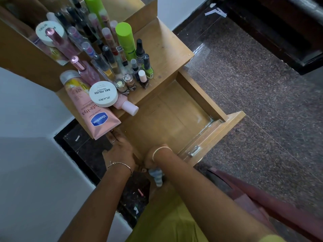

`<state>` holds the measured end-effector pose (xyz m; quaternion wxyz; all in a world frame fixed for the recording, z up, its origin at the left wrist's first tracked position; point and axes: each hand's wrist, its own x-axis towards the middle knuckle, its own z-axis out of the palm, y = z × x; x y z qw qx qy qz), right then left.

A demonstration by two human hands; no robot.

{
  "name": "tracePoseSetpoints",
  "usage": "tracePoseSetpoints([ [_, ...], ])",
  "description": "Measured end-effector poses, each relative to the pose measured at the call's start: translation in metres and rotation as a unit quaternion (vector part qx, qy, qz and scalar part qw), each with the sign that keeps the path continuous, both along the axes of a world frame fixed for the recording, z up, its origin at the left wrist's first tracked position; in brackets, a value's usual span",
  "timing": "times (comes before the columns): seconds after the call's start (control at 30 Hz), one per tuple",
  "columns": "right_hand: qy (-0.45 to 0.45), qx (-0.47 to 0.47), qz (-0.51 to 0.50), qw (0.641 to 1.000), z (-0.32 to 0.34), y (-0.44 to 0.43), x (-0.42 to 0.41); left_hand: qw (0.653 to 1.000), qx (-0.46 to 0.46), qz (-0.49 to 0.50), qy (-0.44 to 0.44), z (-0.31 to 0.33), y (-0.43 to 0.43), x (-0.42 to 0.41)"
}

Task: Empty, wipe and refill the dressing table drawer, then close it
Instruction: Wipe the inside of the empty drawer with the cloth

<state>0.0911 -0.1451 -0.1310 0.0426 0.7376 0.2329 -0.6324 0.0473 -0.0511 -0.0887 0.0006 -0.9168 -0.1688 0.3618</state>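
The drawer (pixel 174 116) stands pulled out and bare. Her right hand (pixel 153 158) has its grip closed round a striped cloth (pixel 157 175) at the near edge. The left hand (pixel 120 147) lies flat, fingers spread, beside it

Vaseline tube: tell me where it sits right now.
In the head view, the pink Vaseline tube lies on the dressing table top, left of the open drawer, its crimped end overhanging the edge above the left hand, beside the white nail polish wipes jar.
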Motion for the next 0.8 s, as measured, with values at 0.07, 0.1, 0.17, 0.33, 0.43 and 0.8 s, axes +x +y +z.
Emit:
tracePoseSetpoints([
  [0.07,0.018,-0.002,-0.012,1.000,-0.001,-0.008,0.005,1.000,-0.001,0.005,0.016,0.001,-0.001,0.001],
  [0.1,0.025,-0.011,-0.016,0.999,-0.002,-0.012,0.008,1.000,0.000,0.004,0.025,0.001,0.000,0.002],
  [0.17,0.042,-0.026,-0.028,0.998,0.000,-0.020,0.014,0.999,-0.002,-0.003,0.045,0.002,0.000,0.003],
  [0.33,-0.092,-0.048,-0.085,0.991,0.012,-0.063,0.062,0.998,-0.012,0.005,0.054,0.003,0.003,0.004],
  [0.43,-0.194,-0.161,0.014,0.968,0.023,-0.092,0.097,0.999,-0.013,0.001,0.047,0.001,0.004,0.003],
  [0.8,-0.399,-0.103,-0.080,0.907,-0.011,-0.073,0.043,0.998,-0.018,-0.005,0.054,0.000,0.005,0.003],
])
